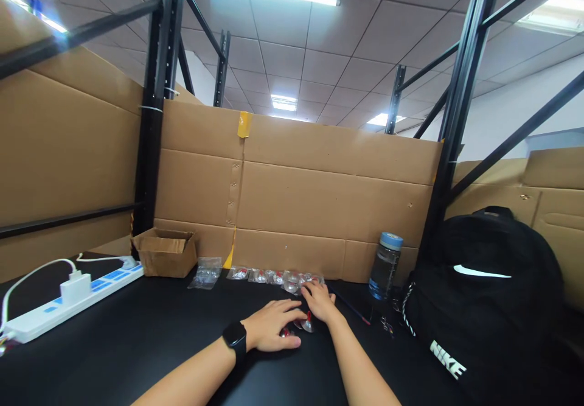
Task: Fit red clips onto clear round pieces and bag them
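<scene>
My left hand (274,325), with a black watch on its wrist, lies low over the table with fingers apart. Beside and under its fingers are a few small clear pieces with red parts (308,324), partly covered by the hand. Farther forward, my right hand (319,301) reaches with spread fingers to the right end of a row of small clear packets (260,276). These packets also show bits of red, and my right fingertips cover some of them. Whether the fingertips press on a packet is too small to tell.
A clear plastic bag (207,273) and an open cardboard box (166,254) stand left of the packets. At the left is a white power strip (41,318). A blue-capped bottle (385,266), a thin dark stick (353,308) and a black backpack (488,290) are at the right.
</scene>
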Tool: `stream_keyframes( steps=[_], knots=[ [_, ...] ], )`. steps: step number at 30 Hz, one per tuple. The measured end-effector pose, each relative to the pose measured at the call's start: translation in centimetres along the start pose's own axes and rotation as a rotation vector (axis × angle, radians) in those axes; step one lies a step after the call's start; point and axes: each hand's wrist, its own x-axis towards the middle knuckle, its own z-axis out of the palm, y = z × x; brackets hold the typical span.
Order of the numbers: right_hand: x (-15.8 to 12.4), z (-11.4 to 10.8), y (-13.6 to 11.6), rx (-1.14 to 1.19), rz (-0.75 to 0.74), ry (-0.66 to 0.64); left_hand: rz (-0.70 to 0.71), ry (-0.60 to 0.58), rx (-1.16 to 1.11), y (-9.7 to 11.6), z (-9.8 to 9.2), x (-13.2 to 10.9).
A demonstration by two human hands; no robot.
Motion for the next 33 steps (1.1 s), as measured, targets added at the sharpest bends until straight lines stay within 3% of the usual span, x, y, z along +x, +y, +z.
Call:
stream_keyframes(
  steps=[8,12,17,22,33],
  knots=[
    [0.3,0.4,0.8,-0.103,0.072,0.088,0.062,-0.05,-0.005,0.9,-0.2,0.0],
    [0.0,0.1,1.3,-0.124,0.082,0.023,0.074,0.006,-0.044,1.1,-0.5,-0.3],
    [0.0,0.0,1.3,-0.161,0.098,0.124,0.028,0.048,-0.038,1.5,-0.9,-1.1],
    [-0.1,-0.4,1.6,-0.158,0.136,0.058,0.065,0.018,-0.042,1.2,-1.0,-1.3],
    [-0.3,-1.2,1.8,-0.108,0.131,0.133,0.066,-0.001,-0.151,0.4,-1.0,-1.4]
  ],
)
